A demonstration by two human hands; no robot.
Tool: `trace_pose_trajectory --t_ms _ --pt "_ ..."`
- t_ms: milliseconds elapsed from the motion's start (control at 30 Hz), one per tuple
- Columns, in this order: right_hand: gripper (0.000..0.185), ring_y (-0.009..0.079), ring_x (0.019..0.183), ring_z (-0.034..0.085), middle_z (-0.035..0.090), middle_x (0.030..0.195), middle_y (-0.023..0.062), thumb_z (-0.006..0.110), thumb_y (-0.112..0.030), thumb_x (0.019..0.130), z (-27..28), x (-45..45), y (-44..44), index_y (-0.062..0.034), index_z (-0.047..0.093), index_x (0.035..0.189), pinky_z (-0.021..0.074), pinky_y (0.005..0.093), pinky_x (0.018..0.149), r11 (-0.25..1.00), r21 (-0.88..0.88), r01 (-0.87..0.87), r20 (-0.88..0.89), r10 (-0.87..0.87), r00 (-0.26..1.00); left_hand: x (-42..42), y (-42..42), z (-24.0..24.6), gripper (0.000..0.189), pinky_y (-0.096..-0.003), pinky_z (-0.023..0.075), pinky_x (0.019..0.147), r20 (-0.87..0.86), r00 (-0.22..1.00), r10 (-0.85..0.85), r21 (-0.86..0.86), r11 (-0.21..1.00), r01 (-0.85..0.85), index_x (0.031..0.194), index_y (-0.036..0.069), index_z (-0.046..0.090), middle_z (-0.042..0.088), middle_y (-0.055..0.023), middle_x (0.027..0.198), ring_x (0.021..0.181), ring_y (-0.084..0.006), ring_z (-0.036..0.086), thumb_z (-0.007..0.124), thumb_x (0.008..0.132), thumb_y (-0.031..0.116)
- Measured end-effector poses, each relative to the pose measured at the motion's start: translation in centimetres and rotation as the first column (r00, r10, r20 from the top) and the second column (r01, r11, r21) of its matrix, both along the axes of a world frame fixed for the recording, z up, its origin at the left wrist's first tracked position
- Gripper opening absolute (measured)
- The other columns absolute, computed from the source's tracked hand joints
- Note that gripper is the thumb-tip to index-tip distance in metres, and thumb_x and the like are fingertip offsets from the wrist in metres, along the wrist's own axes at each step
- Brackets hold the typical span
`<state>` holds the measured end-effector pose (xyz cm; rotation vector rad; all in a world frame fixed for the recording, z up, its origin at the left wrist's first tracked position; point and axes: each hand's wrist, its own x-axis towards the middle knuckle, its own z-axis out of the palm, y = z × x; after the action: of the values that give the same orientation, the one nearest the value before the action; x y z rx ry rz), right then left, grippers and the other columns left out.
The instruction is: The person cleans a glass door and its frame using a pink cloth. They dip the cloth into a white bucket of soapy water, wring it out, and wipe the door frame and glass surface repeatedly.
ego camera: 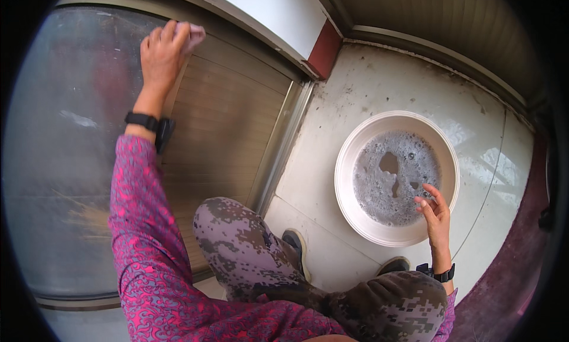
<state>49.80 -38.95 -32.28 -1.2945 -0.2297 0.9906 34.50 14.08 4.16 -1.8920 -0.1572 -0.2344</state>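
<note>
A folded pinkish cloth (193, 37) is gripped in my left hand (163, 53), which is raised to the upper part of a glass and metal-framed door panel (80, 133). My right hand (436, 213) hovers over the near right rim of a round, pale plastic basin (346, 200), its fingers curled apart with nothing between them. Soapy water (378, 200) with grey-white foam and a few bubble-free patches lies inside the basin. Whether the cloth touches the glass or the frame is hard to tell.
The basin stands on pale floor tiles (329, 244) with dirt specks. A ribbed metal shutter (435, 9) rises behind it, beside a white wall with a dark red base (323, 51). A dark red strip (498, 271) borders the floor at right. My knees and shoes are below.
</note>
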Motion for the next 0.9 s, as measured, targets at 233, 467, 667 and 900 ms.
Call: trace_pose_trajectory --t_ms 233,467,667,900 --pt "0.04 0.0167 0.108 0.063 0.053 0.138 0.0093 0.06 -0.008 0.096 -0.5 -0.4 0.5 -0.001 0.053 0.135 0.0502 0.0279 0.086 0.999 0.039 0.002 0.054 -0.004 0.999 -3.9 -1.7 -2.5 0.046 -0.0421 0.0442 0.094 -0.136 0.989 -0.053 -0.045 0.998 0.047 0.126 0.022 0.055 0.055 -0.0006 0.125 0.116 -0.0261 0.052 0.061 0.081 0.015" --pt "0.041 0.0156 0.106 0.064 0.057 0.134 0.0093 0.062 -0.011 0.096 -0.8 -1.0 -1.3 -0.0019 0.054 0.135 0.0507 0.0283 0.086 1.0 -0.015 -0.013 0.017 0.014 1.0 -10.3 -5.3 -1.6 0.045 -0.0436 0.0443 0.093 -0.269 0.962 -0.041 -0.112 0.994 0.011 0.125 0.021 0.058 0.055 -0.0017 0.127 0.116 -0.0265 0.052 0.062 0.08 0.016" --pt "0.041 0.0153 0.105 0.064 0.058 0.132 0.0095 0.064 -0.013 0.096 -1.4 -0.7 -1.3 -0.0021 0.054 0.134 0.051 0.0282 0.085 0.998 -0.049 -0.026 0.042 0.028 0.999 -3.8 2.8 5.8 0.055 -0.037 0.0455 0.086 0.039 0.996 -0.08 0.153 0.985 0.074 0.13 0.029 0.055 0.055 0.006 0.128 0.113 -0.0208 0.055 0.065 0.078 0.013" --pt "0.041 0.0147 0.104 0.064 0.059 0.131 0.0084 0.064 -0.016 0.096 -0.3 -0.6 -0.5 -0.0026 0.055 0.134 0.05 0.0278 0.085 0.998 -0.056 0.013 0.01 -0.012 1.0 -1.1 3.6 7.6 0.061 -0.0427 0.0488 0.093 0.127 0.99 -0.061 -0.034 0.997 0.066 0.13 0.029 0.054 0.055 0.0015 0.132 0.113 -0.0276 0.056 0.074 0.074 0.013"
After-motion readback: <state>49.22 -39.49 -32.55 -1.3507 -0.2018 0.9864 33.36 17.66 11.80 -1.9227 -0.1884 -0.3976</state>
